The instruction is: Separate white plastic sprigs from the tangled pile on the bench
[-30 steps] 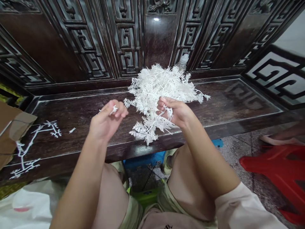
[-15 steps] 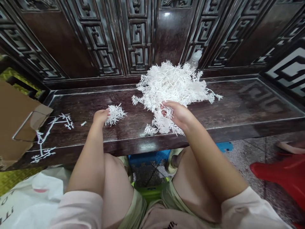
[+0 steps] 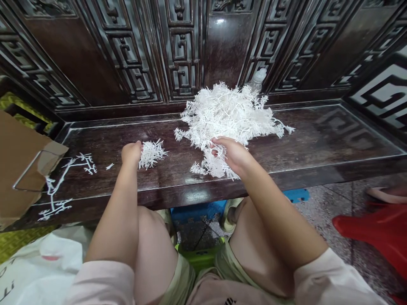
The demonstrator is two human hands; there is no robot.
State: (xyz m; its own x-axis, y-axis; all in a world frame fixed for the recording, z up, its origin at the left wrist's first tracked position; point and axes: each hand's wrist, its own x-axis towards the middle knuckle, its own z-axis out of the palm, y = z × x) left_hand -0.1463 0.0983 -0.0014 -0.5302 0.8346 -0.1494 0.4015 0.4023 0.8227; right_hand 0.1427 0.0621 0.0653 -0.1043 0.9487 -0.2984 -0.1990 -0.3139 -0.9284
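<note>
My left hand is closed around the near end of a small bunch of white plastic sprigs, whose frilly tips point right over the dark bench. My right hand has its fingers curled on a white sprig at the front edge of a big heap of the same white branching sprigs. White strands show between thumb and fingers there. To the left lie a bare branching white stem and a tiny loose white piece.
The dark wooden bench runs along a carved back panel. Behind the heap stands a clear bottle with a white cap. Torn cardboard with a bent wire is at left, above a white bag. Red cloth hangs at right.
Both hands keep their hold. The right hand has shifted very slightly left over the front of the heap; the whole view has also moved a little.
</note>
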